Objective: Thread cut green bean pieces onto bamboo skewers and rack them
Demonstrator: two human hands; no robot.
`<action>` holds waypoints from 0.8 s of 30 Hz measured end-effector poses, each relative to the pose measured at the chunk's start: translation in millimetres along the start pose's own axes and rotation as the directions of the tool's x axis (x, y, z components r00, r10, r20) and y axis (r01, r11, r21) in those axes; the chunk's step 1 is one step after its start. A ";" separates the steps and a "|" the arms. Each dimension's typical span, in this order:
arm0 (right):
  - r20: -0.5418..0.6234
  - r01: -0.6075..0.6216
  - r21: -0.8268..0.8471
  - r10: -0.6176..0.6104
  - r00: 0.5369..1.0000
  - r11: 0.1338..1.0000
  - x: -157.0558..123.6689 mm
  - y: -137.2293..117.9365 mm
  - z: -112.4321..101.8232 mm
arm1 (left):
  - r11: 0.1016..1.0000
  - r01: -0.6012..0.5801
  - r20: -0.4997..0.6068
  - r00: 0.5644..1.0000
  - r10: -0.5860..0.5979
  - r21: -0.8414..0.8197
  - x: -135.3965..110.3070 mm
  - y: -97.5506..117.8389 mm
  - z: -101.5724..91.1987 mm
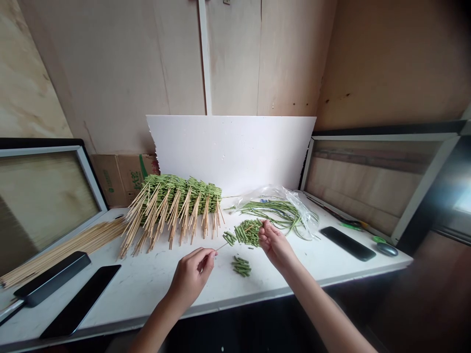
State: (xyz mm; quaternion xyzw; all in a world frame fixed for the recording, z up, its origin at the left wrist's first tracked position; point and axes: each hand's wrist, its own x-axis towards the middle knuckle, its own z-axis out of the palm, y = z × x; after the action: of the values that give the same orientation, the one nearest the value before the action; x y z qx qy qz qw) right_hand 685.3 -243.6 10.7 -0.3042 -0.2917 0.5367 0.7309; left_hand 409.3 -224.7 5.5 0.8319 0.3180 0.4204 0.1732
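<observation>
My left hand (195, 272) is closed in a pinch on the end of a thin wooden skewer (221, 246). Short cut green bean pieces (229, 239) sit side by side at the skewer's far end. My right hand (275, 242) has its fingers pinched together at the right edge of a heap of cut bean pieces (250, 232); what lies between the fingertips is too small to make out. A smaller cluster of bean pieces (241, 266) lies on the white table (206, 299) between my hands.
Stacked bean skewers (180, 196) stand at the back left, beside bare skewers (77, 242). Long beans (272, 210) lie in a clear plastic bag (301, 206). Phones (348, 242) (83, 299), a black oblong case (55, 277) and a computer mouse (387, 249) rest on the table. A white board (231, 152) stands behind.
</observation>
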 end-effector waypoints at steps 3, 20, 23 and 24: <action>0.020 0.020 -0.056 -0.019 1.000 0.998 -0.9 0.9 0.4 | 1.000 -0.001 -0.003 1.000 0.001 0.000 0.4 -0.6 0.1; 0.014 0.069 -0.204 -0.068 0.998 0.977 -12.0 -1.5 13.2 | 1.000 0.007 0.033 0.999 -0.006 -0.007 -0.9 0.8 0.1; 0.031 0.074 -0.210 -0.068 0.997 0.975 -12.8 -0.7 14.5 | 1.000 0.001 0.027 1.000 -0.001 0.001 -0.7 0.2 0.8; 0.035 0.073 -0.207 -0.067 0.997 0.976 -12.9 -0.5 15.1 | 1.000 -0.001 0.025 1.000 0.001 0.004 -0.6 0.1 0.9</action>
State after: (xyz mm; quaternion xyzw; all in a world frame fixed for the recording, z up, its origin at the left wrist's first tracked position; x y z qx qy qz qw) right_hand 671.0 -254.2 19.5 -0.3611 -0.3670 0.4814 0.7093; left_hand 409.8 -225.1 4.7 0.8376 0.3164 0.4096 0.1750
